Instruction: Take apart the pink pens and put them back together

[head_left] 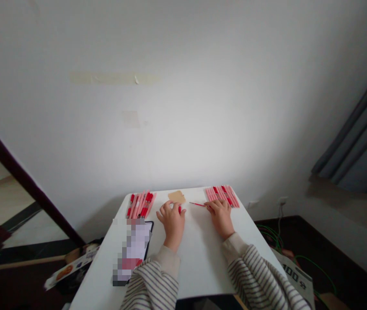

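My left hand (172, 220) is over the middle of the white table (199, 267), its thumb and fingers curled around a small red pen part (180, 209), most of it hidden. Between the fingertips of my right hand (219, 215) is a thin red pen refill (197, 204), its tip pointing left toward my other hand. A loose bunch of pink and red pens (141, 205) lies at the far left of the tabletop. More pens in pink and red (219, 193) form a row at the far right, just beyond my right hand.
A tan scrap of paper (177, 196) lies near the table's back edge. To my left rests a phone (138, 241), partly blurred out. The wall (183, 142) rises directly behind the table. Green cables (272, 234) and a printed bag (295, 275) are on the floor at right.
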A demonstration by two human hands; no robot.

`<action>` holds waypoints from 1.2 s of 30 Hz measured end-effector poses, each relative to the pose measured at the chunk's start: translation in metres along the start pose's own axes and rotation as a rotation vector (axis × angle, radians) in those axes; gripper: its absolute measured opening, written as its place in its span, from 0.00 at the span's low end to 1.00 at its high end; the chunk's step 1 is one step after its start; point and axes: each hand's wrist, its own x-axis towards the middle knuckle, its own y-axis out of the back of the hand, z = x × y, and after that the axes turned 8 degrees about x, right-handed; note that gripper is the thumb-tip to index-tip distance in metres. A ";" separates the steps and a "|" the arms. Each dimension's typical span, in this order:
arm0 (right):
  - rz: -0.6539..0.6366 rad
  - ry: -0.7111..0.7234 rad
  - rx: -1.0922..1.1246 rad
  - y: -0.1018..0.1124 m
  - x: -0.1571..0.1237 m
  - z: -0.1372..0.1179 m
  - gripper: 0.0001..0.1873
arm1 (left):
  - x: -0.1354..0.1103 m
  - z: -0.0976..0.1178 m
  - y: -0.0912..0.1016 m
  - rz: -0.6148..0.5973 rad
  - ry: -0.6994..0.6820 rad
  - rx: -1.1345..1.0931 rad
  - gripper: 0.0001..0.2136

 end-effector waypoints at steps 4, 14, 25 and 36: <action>0.008 0.001 -0.014 -0.002 0.000 0.001 0.12 | -0.002 -0.001 -0.001 0.006 -0.030 0.080 0.09; 0.001 0.006 -0.020 -0.001 -0.001 0.000 0.12 | -0.004 0.001 0.001 -0.039 -0.070 0.073 0.06; -0.001 -0.004 -0.001 0.001 -0.001 -0.002 0.11 | -0.005 0.001 -0.003 -0.030 -0.082 0.051 0.05; 0.026 -0.016 0.024 -0.001 0.000 0.002 0.11 | 0.000 0.003 0.001 0.018 -0.067 -0.127 0.07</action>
